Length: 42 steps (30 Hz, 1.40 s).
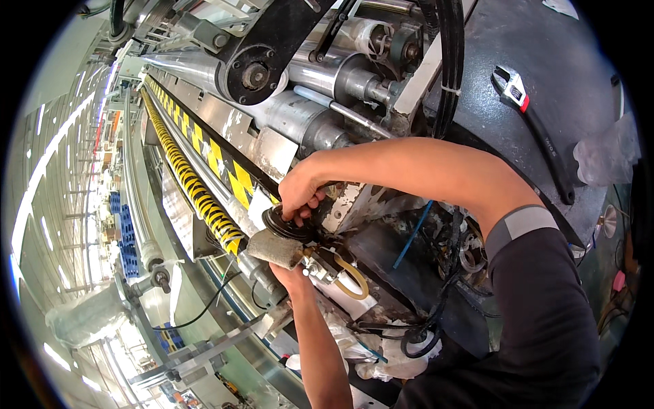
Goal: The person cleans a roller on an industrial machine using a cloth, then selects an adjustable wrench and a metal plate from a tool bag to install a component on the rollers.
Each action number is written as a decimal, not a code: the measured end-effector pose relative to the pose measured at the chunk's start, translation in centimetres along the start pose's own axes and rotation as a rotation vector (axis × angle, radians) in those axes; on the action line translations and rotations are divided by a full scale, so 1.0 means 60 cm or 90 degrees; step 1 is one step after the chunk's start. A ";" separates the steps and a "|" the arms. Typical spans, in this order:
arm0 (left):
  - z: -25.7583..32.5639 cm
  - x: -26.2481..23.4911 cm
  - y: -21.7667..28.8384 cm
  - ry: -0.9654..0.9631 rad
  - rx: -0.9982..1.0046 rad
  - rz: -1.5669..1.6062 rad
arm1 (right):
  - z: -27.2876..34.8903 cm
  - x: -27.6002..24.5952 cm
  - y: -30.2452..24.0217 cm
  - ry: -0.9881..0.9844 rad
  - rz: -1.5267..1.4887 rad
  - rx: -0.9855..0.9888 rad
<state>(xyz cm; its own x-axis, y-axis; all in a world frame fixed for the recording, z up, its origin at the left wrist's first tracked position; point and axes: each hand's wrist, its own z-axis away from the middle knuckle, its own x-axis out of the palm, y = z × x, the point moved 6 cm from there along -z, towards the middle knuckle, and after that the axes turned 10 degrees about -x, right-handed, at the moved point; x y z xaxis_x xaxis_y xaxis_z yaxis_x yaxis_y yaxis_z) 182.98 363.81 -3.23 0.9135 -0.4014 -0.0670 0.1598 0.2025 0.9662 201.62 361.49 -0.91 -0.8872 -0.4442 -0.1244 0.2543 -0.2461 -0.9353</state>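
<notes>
The curled fingers of my right hand (303,192) grip the rim of a black round handwheel (286,226) at the machine's near end. Below it is a worn grey cylinder (274,249), lying on its side. My left hand (291,278) reaches up from below against the underside of this cylinder; the cylinder hides its fingers, so I cannot tell how they are closed. A metal fitting (318,270) with a tan looped hose (352,281) sits just right of the left hand.
Steel rollers (286,112) and a yellow-black striped bar (192,178) run off to the far left. An adjustable wrench (535,126) lies on a dark metal surface (470,75) at right. Black cables (449,68) hang above my right arm. Stained rags (402,358) lie below.
</notes>
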 end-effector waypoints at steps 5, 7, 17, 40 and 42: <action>0.006 0.009 0.013 -0.036 -0.034 -0.028 | -0.022 -0.002 0.009 0.009 0.018 -0.064; 0.009 0.012 0.018 -0.044 -0.051 -0.040 | -0.026 -0.004 0.008 0.000 0.022 -0.054; 0.008 0.009 0.015 -0.026 -0.063 -0.018 | -0.040 0.000 0.010 -0.081 -0.050 -0.047; -0.002 -0.010 0.003 -0.022 -0.038 -0.006 | 0.035 -0.117 -0.067 0.620 -0.337 -0.075; -0.003 -0.008 0.002 -0.024 -0.053 0.004 | 0.006 -0.118 -0.054 0.687 -0.399 -0.013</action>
<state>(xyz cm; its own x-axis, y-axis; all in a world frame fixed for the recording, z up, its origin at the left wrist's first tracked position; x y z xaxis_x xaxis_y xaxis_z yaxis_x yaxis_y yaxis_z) 182.65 364.20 -3.15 0.8999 -0.4331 -0.0506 0.1869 0.2784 0.9421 207.23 365.14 3.10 -0.7179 0.6808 0.1452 -0.3242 -0.1424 -0.9352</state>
